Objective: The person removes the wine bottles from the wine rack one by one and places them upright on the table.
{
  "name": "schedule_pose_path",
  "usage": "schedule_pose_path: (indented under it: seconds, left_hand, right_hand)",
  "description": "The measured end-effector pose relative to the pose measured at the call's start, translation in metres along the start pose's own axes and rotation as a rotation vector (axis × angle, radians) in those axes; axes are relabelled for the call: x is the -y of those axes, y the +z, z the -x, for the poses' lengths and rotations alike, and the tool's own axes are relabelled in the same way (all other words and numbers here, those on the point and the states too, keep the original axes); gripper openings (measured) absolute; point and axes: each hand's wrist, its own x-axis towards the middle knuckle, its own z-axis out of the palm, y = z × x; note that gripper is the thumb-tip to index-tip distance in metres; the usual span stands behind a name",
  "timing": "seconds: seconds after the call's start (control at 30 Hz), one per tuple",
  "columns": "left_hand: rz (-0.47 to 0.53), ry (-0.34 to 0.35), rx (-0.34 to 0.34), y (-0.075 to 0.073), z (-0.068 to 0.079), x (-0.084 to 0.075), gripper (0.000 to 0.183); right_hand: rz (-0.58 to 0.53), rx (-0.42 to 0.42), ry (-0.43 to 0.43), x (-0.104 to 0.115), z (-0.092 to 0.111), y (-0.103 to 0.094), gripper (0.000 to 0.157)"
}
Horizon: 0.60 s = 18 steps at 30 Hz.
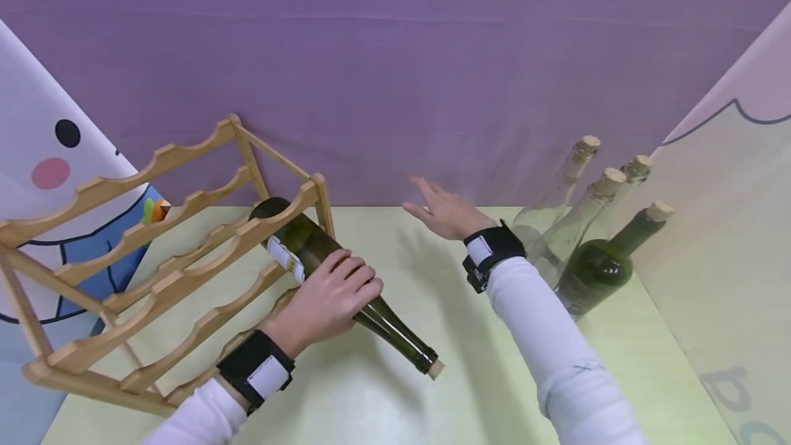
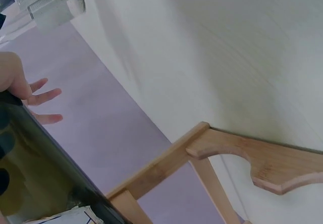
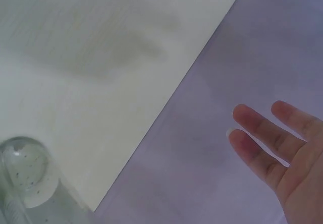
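My left hand [image 1: 329, 297] grips a dark green wine bottle [image 1: 395, 329] round its body. The bottle slants, its corked neck pointing toward the lower right and its base over the top rail at the right end of a wooden wine rack [image 1: 179, 287]. A white label shows on it beside my fingers. In the left wrist view the green bottle [image 2: 35, 168] fills the lower left, near a scalloped rack rail [image 2: 272, 163]. My right hand [image 1: 446, 211] is held above the table with fingers extended, holding nothing; the right wrist view shows its spread fingers [image 3: 262, 133].
Several corked bottles stand on the right of the pale table [image 1: 395, 404]: clear glass ones [image 1: 565, 242] and a dark green one [image 1: 596, 273]. A purple backdrop [image 1: 395, 88] rises behind the table, with printed panels [image 1: 729, 239] at the sides.
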Motion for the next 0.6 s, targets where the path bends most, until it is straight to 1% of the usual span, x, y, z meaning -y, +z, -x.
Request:
schedule_pose_path:
  seconds: [0.2, 0.37, 0.43, 0.6]
  left_hand:
    - [-0.001, -0.001, -0.018, -0.002, -0.004, -0.009, 0.031]
    - [0.011, 0.001, -0.017, -0.003, -0.005, -0.014, 0.033]
    - [0.004, 0.002, -0.016, -0.004, -0.006, -0.015, 0.03]
    - [-0.024, 0.02, -0.036, -0.005, -0.008, -0.019, 0.027]
  right_hand:
    - [0.016, 0.007, 0.029, -0.008, 0.007, -0.002, 0.063]
    - [0.021, 0.018, 0.037, -0.017, 0.011, 0.0, 0.063]
    - [0.031, 0.017, 0.044, -0.02, 0.013, 0.002, 0.062]
    - [0.041, 0.023, 0.056, -0.026, 0.015, 0.006, 0.062]
